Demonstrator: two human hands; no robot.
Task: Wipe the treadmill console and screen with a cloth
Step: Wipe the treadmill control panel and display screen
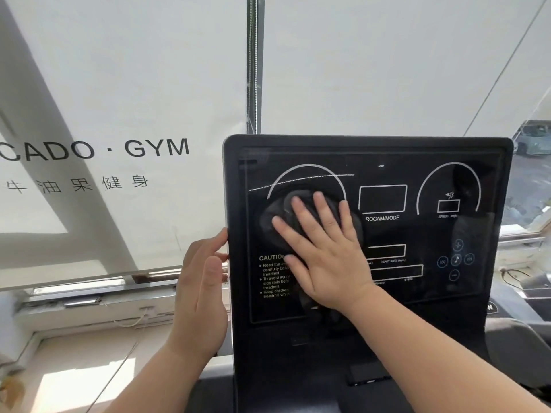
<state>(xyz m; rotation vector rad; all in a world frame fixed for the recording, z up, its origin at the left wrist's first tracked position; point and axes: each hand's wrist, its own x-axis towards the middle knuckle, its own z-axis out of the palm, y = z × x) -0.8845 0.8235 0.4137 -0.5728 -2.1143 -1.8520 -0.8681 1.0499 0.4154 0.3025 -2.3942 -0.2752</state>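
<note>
Right hand (323, 251), fingers spread, presses dark crumpled cloth (275, 214) on glossy black treadmill screen (387, 234); left hand (202, 281), fingers relaxed, steadies its edge. Risk: heavy pressure may trigger touch buttons (456, 259).

Two bare forearms (417, 347), a bare left hand (202, 281) and right hand (325, 257), fingers (301, 213) with short plain nails

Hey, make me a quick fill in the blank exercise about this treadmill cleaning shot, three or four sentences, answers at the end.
The right hand presses the cloth against the ____ half of the screen.
The left hand touches the console's ____ edge.
In the button cluster, the topmost symbol is a ____ sign.
The blind behind bears the complete English word ____.
Missing words: left; left; plus; GYM.
</note>
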